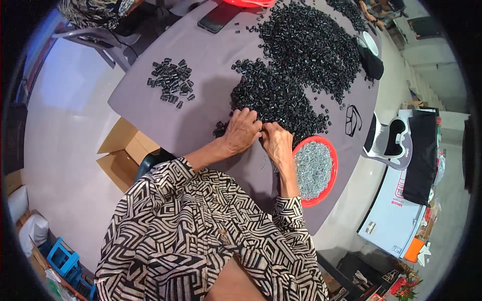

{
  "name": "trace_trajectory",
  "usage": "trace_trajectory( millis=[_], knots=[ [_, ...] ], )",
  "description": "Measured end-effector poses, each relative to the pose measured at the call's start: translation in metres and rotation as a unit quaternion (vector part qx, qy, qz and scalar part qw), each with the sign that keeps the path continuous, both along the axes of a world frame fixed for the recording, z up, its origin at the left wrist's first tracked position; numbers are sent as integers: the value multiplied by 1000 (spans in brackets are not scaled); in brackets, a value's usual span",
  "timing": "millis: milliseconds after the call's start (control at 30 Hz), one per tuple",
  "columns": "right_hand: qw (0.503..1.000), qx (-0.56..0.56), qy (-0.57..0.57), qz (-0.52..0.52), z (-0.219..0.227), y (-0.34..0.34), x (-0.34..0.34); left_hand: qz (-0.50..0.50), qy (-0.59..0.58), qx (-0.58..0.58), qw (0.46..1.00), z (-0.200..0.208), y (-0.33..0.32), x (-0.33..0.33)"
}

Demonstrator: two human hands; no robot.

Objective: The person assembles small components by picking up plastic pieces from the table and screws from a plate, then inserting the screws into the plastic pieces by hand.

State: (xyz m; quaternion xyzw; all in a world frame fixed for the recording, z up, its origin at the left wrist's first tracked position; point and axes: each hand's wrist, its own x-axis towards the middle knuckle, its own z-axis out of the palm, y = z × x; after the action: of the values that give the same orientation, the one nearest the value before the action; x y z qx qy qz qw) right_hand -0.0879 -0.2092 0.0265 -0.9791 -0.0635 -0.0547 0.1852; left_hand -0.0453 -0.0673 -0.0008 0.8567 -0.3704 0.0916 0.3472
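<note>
At the near edge of a large pile of small black plastic pieces (273, 98), my two hands meet fingertip to fingertip. My left hand (242, 131) is closed in a pinch, and so is my right hand (278, 144). Whatever is between their fingers is too small and covered to make out. Beside my right wrist stands a red bowl (335, 168) filled with thin silvery metal pins (314, 170). A few loose pins (264, 161) lie on the table between my forearms. Off to the left, a smaller group of black pieces (170, 80) lies apart.
The grey-covered table (145, 108) also carries a dark phone (218, 18), black-framed glasses (353, 120) and a red container (248, 2) at the far edge. An open cardboard box (126, 150) is below its left side. A white chair (389, 138) stands at right.
</note>
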Motion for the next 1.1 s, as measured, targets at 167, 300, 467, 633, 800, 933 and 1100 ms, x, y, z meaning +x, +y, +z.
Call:
trace_trajectory(
  millis=[167, 300, 467, 633, 800, 933, 1100],
  knots=[
    [996, -87, -4, 34, 0, 5, 1, 27, -74, 44, 996, -11, -10, 4],
    [992, -115, -20, 49, 2, 8, 0, 18, -95, 32, 995, -18, -12, 9],
    [982, -178, 28, 61, -2, 4, 2, -21, -72, -30, 997, -19, -11, 13],
    [981, -161, -14, 107, -4, -11, 1, -10, 99, -123, 987, -11, 4, 22],
    [998, -41, 11, 40, 2, -20, -9, -2, 67, -95, 993, -13, 14, 32],
    [999, 46, -9, -22, 1, -23, -14, 13, 0, -74, 997, -12, 12, 25],
    [984, 172, -12, -46, 12, -22, -14, 7, -55, 74, 996, -6, -1, 8]
  ],
)
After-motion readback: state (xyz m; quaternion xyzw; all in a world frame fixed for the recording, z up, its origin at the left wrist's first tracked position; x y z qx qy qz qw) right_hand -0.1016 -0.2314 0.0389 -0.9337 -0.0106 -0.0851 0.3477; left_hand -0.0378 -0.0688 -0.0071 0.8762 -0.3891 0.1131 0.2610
